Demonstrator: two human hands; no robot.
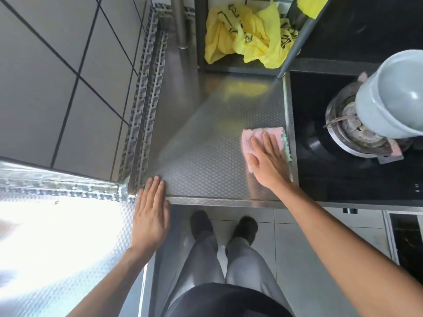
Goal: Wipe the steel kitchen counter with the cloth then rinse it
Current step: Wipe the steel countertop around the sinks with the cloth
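- Pressing flat, straight-fingered, the right hand point(266, 159) pins the cloth point(263, 139) at the counter point(206, 145) edge beside the stove point(320, 175).
- Unwiped steel lies leftward, toward the flat, empty left hand point(151, 216).

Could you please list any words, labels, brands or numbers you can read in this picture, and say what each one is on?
No text can be read.
Yellow plastic bags: black printed marks, too crumpled to read.
Stove front panel: small white marks, too small to read.
Cloth, steel counter and grey pot: no text visible.
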